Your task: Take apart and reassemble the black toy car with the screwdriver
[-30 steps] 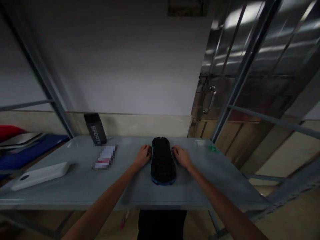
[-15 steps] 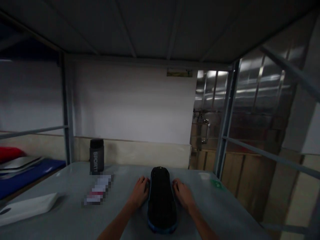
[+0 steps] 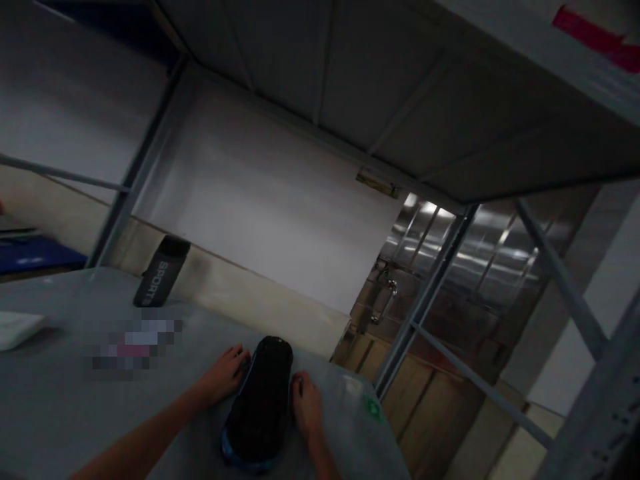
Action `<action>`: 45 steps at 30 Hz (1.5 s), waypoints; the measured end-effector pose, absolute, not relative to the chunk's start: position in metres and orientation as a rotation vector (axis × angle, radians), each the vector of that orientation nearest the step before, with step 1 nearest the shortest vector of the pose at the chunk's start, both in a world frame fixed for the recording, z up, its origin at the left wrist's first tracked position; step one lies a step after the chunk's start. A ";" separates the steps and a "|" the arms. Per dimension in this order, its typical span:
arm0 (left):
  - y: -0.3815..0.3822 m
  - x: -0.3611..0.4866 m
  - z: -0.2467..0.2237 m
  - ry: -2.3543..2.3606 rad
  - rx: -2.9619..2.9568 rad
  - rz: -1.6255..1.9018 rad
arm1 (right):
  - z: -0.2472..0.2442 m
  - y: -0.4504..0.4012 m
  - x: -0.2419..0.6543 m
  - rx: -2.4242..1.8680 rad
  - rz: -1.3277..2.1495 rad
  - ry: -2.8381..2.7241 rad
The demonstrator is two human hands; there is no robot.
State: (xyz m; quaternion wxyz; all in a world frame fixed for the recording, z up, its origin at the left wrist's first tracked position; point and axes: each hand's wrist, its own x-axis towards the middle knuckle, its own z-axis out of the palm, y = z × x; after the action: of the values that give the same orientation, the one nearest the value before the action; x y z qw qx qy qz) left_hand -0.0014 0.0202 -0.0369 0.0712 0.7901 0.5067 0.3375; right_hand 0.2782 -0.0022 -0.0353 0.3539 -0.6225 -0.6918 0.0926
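A long black object with blue lower edges, shaped like a toy car, lies on the grey tabletop. On its left side rests my left hand, its fingers curled at the object's edge. Along the right side is my right hand, fingers bent and close together against or near that edge. Whether either hand truly grips the object is hard to tell in the dim, blurred view.
A dark bottle marked SPORTS stands at the back left, near a pixelated flat item. A white object lies at the far left. Metal posts and an overhead shelf frame the table.
The camera view has tilted, so the whole scene appears slanted. Both hands stay beside the black object, which now appears further left in view.
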 end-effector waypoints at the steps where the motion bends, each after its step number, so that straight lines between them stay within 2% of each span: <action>1: 0.020 -0.001 -0.037 1.524 2.370 1.002 | -0.036 -0.002 0.280 -1.615 0.242 -1.784; 13: 0.026 0.000 -0.042 1.476 2.365 0.960 | -0.035 -0.001 0.292 -1.626 0.221 -1.818; 22: 0.021 0.000 -0.036 1.468 2.297 1.061 | -0.022 -0.006 0.291 -1.695 0.193 -1.894; 35: 0.024 -0.004 -0.030 1.595 2.372 0.752 | -0.016 -0.017 0.284 -1.755 0.297 -1.834; 45: 0.021 -0.005 -0.024 1.580 2.358 0.779 | -0.014 -0.021 0.280 -1.811 0.233 -1.869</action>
State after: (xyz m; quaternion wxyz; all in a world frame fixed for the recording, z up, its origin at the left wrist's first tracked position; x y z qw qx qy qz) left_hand -0.0054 0.0205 -0.0237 0.0991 0.7972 0.5342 0.2632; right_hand 0.2797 -0.0209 -0.0136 0.2614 -0.6689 -0.6905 0.0861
